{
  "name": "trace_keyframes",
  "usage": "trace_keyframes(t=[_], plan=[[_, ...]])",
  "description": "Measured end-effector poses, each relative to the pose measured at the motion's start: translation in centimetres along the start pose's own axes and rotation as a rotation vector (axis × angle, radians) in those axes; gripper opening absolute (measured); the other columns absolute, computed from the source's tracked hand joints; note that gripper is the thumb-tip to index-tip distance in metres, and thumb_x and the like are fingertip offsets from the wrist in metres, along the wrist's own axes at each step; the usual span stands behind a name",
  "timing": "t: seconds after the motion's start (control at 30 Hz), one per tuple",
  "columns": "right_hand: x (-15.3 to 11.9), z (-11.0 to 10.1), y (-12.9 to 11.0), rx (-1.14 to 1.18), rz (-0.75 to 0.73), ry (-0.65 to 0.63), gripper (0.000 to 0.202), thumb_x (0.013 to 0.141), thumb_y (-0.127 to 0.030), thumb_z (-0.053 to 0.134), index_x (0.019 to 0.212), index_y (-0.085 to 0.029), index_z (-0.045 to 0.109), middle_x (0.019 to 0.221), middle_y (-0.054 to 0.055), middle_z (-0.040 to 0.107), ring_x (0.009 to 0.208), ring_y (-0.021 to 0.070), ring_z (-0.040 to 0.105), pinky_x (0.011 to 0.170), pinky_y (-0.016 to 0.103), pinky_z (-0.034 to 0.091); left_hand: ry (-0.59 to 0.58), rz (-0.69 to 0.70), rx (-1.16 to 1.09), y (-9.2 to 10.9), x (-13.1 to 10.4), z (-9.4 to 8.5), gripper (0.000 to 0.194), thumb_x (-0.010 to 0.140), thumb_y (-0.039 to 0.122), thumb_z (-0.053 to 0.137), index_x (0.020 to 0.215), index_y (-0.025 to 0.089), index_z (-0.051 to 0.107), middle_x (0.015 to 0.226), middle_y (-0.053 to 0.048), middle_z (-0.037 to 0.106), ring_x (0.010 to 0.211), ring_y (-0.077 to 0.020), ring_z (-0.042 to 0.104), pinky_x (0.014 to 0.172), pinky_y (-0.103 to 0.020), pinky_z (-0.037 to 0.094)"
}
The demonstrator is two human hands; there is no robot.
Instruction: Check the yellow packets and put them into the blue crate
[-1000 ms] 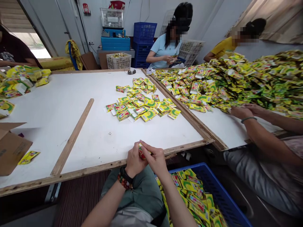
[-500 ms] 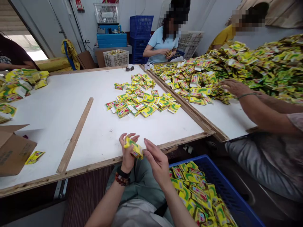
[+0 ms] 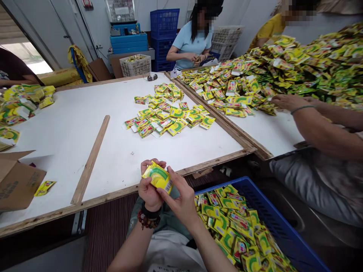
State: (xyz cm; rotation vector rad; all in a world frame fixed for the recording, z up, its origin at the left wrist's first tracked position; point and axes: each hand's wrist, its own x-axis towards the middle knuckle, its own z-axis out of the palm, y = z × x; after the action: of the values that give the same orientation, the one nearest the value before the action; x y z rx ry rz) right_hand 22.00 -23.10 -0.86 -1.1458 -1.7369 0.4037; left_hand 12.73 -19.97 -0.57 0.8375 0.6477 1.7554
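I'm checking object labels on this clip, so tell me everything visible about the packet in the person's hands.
The packet is small, flat and roughly rectangular, yellow with a green curved band and a barcode near its right end. It looks like glossy thin card, though film can't be ruled out. Its printed face is tilted up to the camera, near the white table's wooden edge. The left hand grips its left side; the right hand's fingers and thumb touch its right end.
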Motion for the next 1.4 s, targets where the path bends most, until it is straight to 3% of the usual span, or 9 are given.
trace_keyframes(t=[0.27, 0.43, 0.57, 0.67, 0.77, 0.97, 1.07, 1.23, 1.4], plan=[[-0.1, -1.8, -0.3, -0.057, 0.126, -0.109, 0.064, 0.083, -0.032, 0.060, 0.143, -0.018, 0.040, 0.128, 0.012, 0.062, 0.114, 0.0241, 0.061, 0.091, 0.034, 0.052, -0.212, -0.120, -0.015, -1.2, -1.1, 0.5, 0.031, 0.077, 0.042, 0.051, 0.101, 0.023, 0.054, 0.122, -0.007, 0.059, 0.124, -0.0296, 0.050, 0.108, -0.048, 0.034], [-6.7, -12.0, 3.3, -0.779, 0.719, -0.391, 0.055, 0.074, -0.038, 0.062, 0.123, -0.014, 0.062, 0.085, 0.016, 0.075, 0.077, 0.0340, 0.072, 0.066, 0.041, 0.055, -0.544, -0.368, 0.443, -1.9, -3.4, -0.5, 0.058, 0.086, 0.037, 0.056, 0.140, 0.031, 0.036, 0.159, -0.001, 0.017, 0.147, -0.0259, 0.011, 0.120, -0.044, 0.009], [-9.9, -17.2, 8.3, -0.877, 0.843, -0.516, 0.052, 0.069, -0.032, 0.066, 0.118, -0.014, 0.067, 0.085, 0.018, 0.075, 0.081, 0.0385, 0.071, 0.065, 0.042, 0.054, -0.434, -0.301, 0.568, -1.9, -2.2, -1.7, 0.041, 0.093, 0.039, 0.047, 0.133, 0.028, 0.043, 0.145, -0.007, 0.041, 0.136, -0.0247, 0.036, 0.113, -0.043, 0.028], [-3.9, -14.3, 11.6, -0.466, 0.538, -0.283, 0.053, 0.081, -0.040, 0.054, 0.129, -0.018, 0.059, 0.105, 0.013, 0.073, 0.093, 0.0311, 0.070, 0.079, 0.039, 0.053, -0.370, -0.206, 0.654, -1.6, -0.4, -1.7, 0.028, 0.094, 0.038, 0.046, 0.116, 0.023, 0.055, 0.128, -0.009, 0.055, 0.121, -0.0241, 0.049, 0.104, -0.042, 0.037], [7.6, -8.4, 14.5, -0.092, 0.491, 0.026, 0.055, 0.074, -0.029, 0.060, 0.127, -0.014, 0.060, 0.114, 0.015, 0.070, 0.098, 0.0295, 0.066, 0.091, 0.044, 0.048, -0.342, -0.113, 0.729, -1.2, 0.8, -1.5, 0.023, 0.093, 0.034, 0.046, 0.111, 0.023, 0.056, 0.120, -0.008, 0.058, 0.115, -0.0229, 0.052, 0.100, -0.041, 0.040], [24.6, -1.8, 17.5, 0.104, 0.553, 0.065, 0.047, 0.066, -0.016, 0.060, 0.112, -0.013, 0.069, 0.115, 0.012, 0.070, 0.113, 0.0282, 0.059, 0.096, 0.040, 0.046, -0.396, 0.099, 0.993, -1.2, 3.4, -2.0, 0.020, 0.093, 0.026, 0.045, 0.108, 0.022, 0.058, 0.117, -0.010, 0.061, 0.114, -0.0234, 0.053, 0.098, -0.043, 0.044], [24.5, -0.7, 16.4, 0.220, 0.650, -0.023, 0.034, 0.063, -0.016, 0.061, 0.093, -0.010, 0.075, 0.084, 0.012, 0.076, 0.084, 0.0261, 0.069, 0.075, 0.036, 0.055, -0.393, 0.263, 1.194, -2.0, 5.7, -1.9, 0.030, 0.090, 0.019, 0.047, 0.118, 0.019, 0.055, 0.125, -0.012, 0.058, 0.122, -0.0254, 0.049, 0.103, -0.047, 0.042], [16.8, -1.7, 10.0, 0.466, 0.758, -0.180, 0.025, 0.062, -0.025, 0.065, 0.078, -0.010, 0.076, 0.071, 0.012, 0.074, 0.049, 0.0158, 0.064, 0.044, 0.023, 0.049, -0.294, 0.440, 1.465, -3.8, 7.6, -0.6, 0.062, 0.079, 0.017, 0.059, 0.137, 0.016, 0.037, 0.142, -0.016, 0.045, 0.135, -0.0349, 0.035, 0.108, -0.057, 0.033], [9.6, -4.9, 4.1, 0.729, 0.810, -0.259, 0.051, 0.067, -0.041, 0.073, 0.111, -0.015, 0.071, 0.068, 0.009, 0.073, 0.052, 0.0157, 0.065, 0.043, 0.021, 0.047, -0.165, 0.310, 1.277, -5.2, 5.0, -0.2, 0.037, 0.079, 0.024, 0.059, 0.113, 0.018, 0.047, 0.093, -0.008, 0.064, 0.084, -0.0249, 0.063, 0.076, -0.042, 0.052]])
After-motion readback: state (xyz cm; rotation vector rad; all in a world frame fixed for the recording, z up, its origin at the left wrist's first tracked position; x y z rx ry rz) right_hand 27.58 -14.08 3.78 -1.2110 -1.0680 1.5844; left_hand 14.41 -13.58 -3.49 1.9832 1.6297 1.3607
